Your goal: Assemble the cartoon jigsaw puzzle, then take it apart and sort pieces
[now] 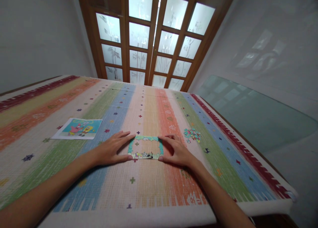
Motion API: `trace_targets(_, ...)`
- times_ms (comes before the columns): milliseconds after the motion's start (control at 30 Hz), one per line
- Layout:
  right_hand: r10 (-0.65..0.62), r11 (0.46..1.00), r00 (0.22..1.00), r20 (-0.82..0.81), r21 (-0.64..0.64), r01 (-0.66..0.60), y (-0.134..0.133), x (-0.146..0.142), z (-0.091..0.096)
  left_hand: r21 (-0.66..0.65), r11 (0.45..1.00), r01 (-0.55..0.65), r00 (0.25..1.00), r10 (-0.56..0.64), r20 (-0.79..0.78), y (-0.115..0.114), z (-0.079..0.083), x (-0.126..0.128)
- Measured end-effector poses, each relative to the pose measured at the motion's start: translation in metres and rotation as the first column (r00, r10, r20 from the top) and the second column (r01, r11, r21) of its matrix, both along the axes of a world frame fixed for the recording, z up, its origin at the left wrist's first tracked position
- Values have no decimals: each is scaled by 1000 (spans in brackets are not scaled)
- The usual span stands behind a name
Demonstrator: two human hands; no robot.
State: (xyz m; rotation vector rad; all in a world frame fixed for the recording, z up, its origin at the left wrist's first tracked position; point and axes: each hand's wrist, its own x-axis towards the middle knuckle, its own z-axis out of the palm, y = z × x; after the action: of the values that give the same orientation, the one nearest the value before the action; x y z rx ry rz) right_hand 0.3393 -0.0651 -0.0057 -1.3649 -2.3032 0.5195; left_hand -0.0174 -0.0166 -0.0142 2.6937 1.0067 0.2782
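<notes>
A rectangular jigsaw puzzle border (144, 155) lies flat in front of me, teal along its top and sides, with a multicoloured strip along the bottom. The tablecloth shows through its middle. My left hand (111, 148) spans the left side, index fingertip at the upper corner and thumb at the lower one. On the opposite side my right hand (177, 151) grips the right corners the same way, its other fingers loosely extended. Right of that hand sits a small heap of loose puzzle pieces (192, 134), mostly teal. A printed cartoon picture (83, 128) rests to the left.
A striped, patterned tablecloth (119, 188) covers the table, whose front edge runs just below my forearms. Behind the table stand wooden doors with frosted panes (139, 32). A pale glass panel (248, 105) is at the right, by the wall.
</notes>
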Motion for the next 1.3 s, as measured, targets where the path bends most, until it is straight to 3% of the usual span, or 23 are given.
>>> trace_targets(567, 11, 999, 1000, 11, 32, -11, -1, 5, -1, 45, 996, 74, 997, -74, 1, 2, 1, -3)
trace_targets(967, 99, 984, 995, 13, 148, -99, 4, 6, 1, 55, 994, 98, 995, -99, 4, 1, 1, -2)
trace_targets(1300, 67, 975, 997, -23, 215, -61, 9, 4, -3, 88, 990, 110, 993, -113, 31, 3, -3, -1)
